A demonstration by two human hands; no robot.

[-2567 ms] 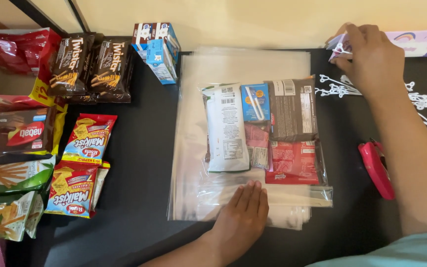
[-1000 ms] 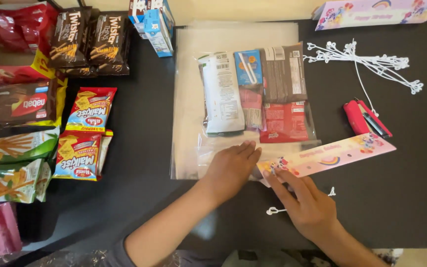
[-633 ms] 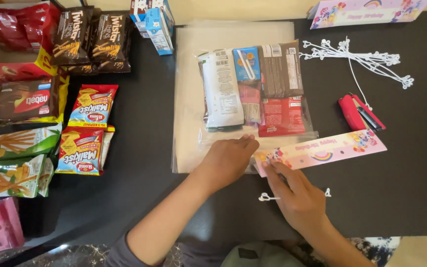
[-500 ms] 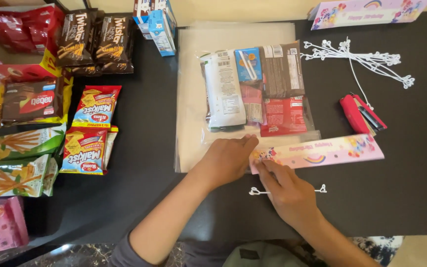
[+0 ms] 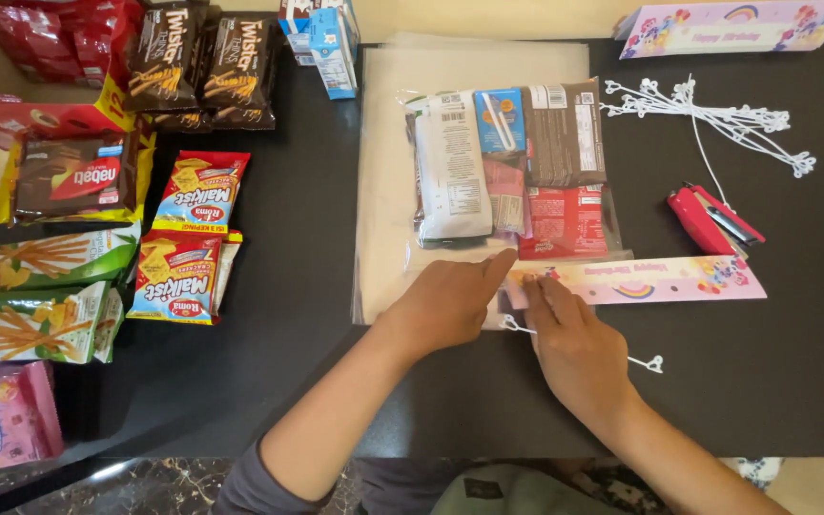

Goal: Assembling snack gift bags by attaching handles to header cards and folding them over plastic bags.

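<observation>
My left hand (image 5: 445, 303) lies flat on the lower edge of a clear plastic bag (image 5: 383, 191) filled with snack packets (image 5: 512, 172). My right hand (image 5: 574, 343) presses the left end of a long pink paper strip (image 5: 650, 281) that lies just below the filled bag. A thin white looped tie (image 5: 641, 361) lies partly under the right hand, its loop showing to the right. Whether the fingers pinch the strip or only rest on it is unclear.
Snack packs line the left side: red-yellow cracker packs (image 5: 188, 238), dark stick-wafer bags (image 5: 197, 62), green stick packs (image 5: 40, 296). Blue drink cartons (image 5: 331, 38) stand at the top. A red stapler (image 5: 708, 217), a bunch of white ties (image 5: 717, 124) and more pink strips (image 5: 736, 24) lie right.
My right hand came back from the far right with a pink strip and a white tie, laid them below the bag, and slid left. My left hand stays on the bag.
</observation>
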